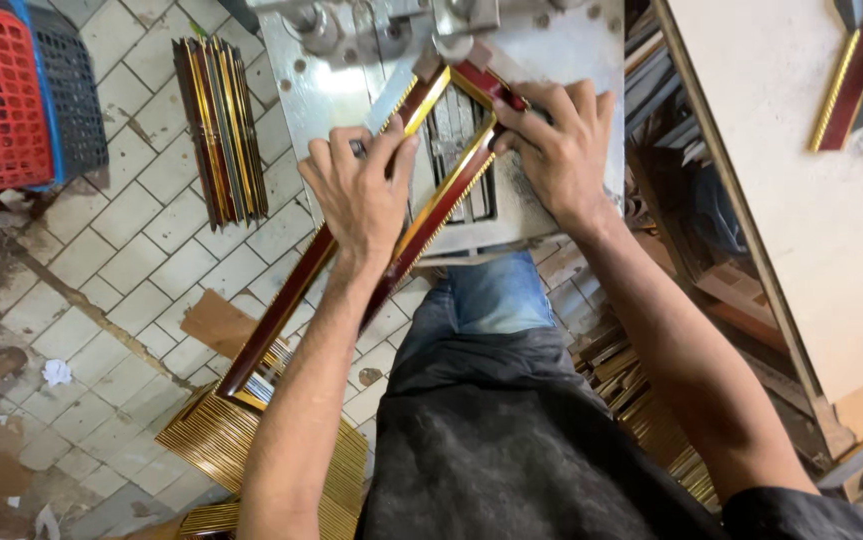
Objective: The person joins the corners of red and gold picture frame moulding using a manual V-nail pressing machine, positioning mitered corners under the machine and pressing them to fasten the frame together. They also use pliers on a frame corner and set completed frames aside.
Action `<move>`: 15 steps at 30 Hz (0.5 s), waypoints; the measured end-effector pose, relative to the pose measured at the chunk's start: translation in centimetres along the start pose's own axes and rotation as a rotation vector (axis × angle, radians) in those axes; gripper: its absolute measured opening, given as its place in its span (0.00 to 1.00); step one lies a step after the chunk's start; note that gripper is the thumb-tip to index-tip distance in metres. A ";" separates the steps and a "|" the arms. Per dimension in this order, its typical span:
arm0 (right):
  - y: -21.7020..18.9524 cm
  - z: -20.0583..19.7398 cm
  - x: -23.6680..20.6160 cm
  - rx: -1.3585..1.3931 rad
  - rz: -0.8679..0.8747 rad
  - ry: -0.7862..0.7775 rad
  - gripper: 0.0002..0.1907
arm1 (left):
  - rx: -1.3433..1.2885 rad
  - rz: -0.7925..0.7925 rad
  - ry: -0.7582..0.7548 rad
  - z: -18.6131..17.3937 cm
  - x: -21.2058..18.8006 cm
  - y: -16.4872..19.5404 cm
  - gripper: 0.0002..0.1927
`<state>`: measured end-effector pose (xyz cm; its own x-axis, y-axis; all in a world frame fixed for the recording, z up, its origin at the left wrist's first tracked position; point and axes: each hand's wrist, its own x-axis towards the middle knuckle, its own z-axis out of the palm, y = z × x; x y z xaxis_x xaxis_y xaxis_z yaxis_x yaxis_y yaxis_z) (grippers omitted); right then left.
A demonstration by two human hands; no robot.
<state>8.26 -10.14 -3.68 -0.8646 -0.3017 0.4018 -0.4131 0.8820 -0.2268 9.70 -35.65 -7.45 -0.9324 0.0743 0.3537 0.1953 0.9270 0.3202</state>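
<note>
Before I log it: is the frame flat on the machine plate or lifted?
Flat: frame lies on plate, both hands pressing.

Both forearms reach forward, left hand (359, 190) and right hand (551, 145) pressed palm-down, fingers curled.

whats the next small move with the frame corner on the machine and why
Probably press the two mouldings tight together before joining. The left hand and right hand each pin a side of the red and gold picture frame, its corner at the joining machine head, seemingly not yet fastened.
</note>
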 end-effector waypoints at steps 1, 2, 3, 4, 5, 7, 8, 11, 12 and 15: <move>0.0 -0.1 0.2 0.000 0.001 -0.008 0.13 | 0.013 0.002 0.002 -0.5 0.2 0.3 0.14; 0.0 -0.2 0.3 0.001 0.006 -0.021 0.13 | 0.026 0.003 -0.002 -1.0 0.4 0.5 0.14; 0.1 -0.3 0.5 0.006 -0.002 -0.042 0.13 | 0.036 0.003 -0.007 -1.4 0.8 0.8 0.14; 0.1 -0.4 0.6 0.010 -0.011 -0.064 0.12 | 0.036 0.001 -0.018 -1.7 1.1 1.0 0.13; 0.1 -0.4 0.8 0.007 -0.026 -0.076 0.12 | 0.033 0.002 -0.018 -1.8 1.6 1.2 0.13; 0.0 -0.4 1.1 0.058 -0.040 -0.062 0.16 | 0.016 0.000 0.030 -1.8 2.2 1.4 0.12; 0.0 -0.3 1.2 0.086 -0.035 -0.060 0.19 | -0.002 -0.014 0.016 -1.8 2.3 1.4 0.12; -0.2 -0.3 1.3 -0.015 -0.066 -0.036 0.18 | -0.167 -0.069 -0.227 -3.2 -0.4 0.4 0.24; -0.3 -0.5 1.2 -0.005 -0.087 -0.101 0.18 | -0.243 -0.072 -0.273 -3.5 -1.3 -0.5 0.30; -0.4 -0.8 -0.4 0.030 -0.134 -0.278 0.23 | 0.224 -0.259 -0.370 -7.5 -9.1 -3.5 0.37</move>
<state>9.02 -10.05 -3.02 -0.8450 -0.5061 0.1725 -0.5338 0.8175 -0.2162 19.81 -42.29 -5.20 -0.9949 -0.0812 -0.0602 -0.0892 0.9854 0.1453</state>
